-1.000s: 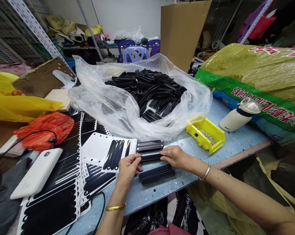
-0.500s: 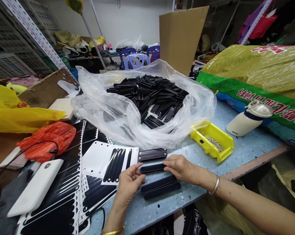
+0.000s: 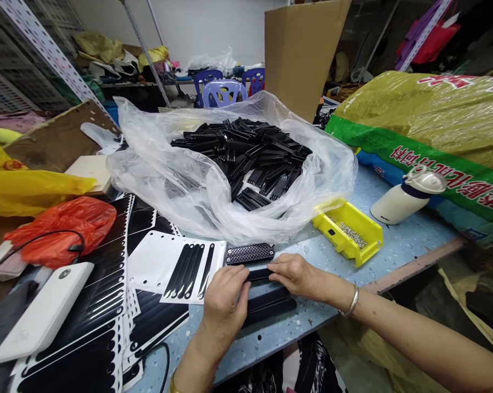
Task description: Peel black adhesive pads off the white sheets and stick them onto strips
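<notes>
A slim black bar-shaped piece (image 3: 257,275) lies level just above or on the blue speckled table. My left hand (image 3: 225,300) closes on its left end, with the fingers over the top and the thumb along the near side. At the other end, my right hand (image 3: 294,276) pinches it between thumb and fingertips. Just behind is a black piece with a lattice pattern (image 3: 250,253). Two smooth black bar-shaped pieces (image 3: 271,308) lie side by side in front, partly covered by my left hand. To the left rests a white sheet bearing black strip stickers (image 3: 184,270).
A clear plastic bag (image 3: 156,180) heaped with black toothed pieces (image 3: 246,153) fills the table's middle. A yellow bin (image 3: 348,232) of small metal parts and a white bottle (image 3: 405,202) stand right. Sticker sheets (image 3: 72,349), a white power bank (image 3: 45,311) and a red bag (image 3: 66,229) lie left.
My left hand has moved in over the left end of the black bar-shaped piece, its fingers now pressed down on it. My right hand stays at the right end. The view has shifted slightly.
</notes>
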`<state>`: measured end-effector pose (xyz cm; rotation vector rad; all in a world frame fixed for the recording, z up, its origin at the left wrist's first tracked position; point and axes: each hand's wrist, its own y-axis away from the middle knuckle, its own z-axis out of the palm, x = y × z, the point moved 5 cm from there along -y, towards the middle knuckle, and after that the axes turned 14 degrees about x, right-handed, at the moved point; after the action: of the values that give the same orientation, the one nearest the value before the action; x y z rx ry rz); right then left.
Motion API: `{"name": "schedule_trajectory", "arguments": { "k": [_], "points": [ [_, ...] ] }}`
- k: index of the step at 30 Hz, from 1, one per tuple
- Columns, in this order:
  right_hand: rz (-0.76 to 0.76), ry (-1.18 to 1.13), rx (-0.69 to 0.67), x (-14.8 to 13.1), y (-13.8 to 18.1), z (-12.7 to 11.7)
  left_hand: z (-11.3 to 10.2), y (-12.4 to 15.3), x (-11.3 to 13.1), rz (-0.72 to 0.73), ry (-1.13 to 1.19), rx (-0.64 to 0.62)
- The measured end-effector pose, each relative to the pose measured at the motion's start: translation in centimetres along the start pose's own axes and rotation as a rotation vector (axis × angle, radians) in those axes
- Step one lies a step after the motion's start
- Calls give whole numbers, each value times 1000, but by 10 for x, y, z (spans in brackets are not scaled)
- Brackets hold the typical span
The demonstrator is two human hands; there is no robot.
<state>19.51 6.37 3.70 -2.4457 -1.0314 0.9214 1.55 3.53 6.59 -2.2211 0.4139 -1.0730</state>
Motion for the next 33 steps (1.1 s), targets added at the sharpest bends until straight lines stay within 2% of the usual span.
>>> {"name": "schedule_trajectory", "arguments": {
  "k": [3, 7, 33],
  "points": [
    [15, -7, 0, 2, 1, 0, 16, 2, 0, 144, -28, -60],
    [30, -6, -30, 4, 0, 0, 30, 7, -6, 220, -75, -128],
    [91, -40, -84, 9, 0, 1, 36, 13, -13, 217, -62, -135]
  ]
}}
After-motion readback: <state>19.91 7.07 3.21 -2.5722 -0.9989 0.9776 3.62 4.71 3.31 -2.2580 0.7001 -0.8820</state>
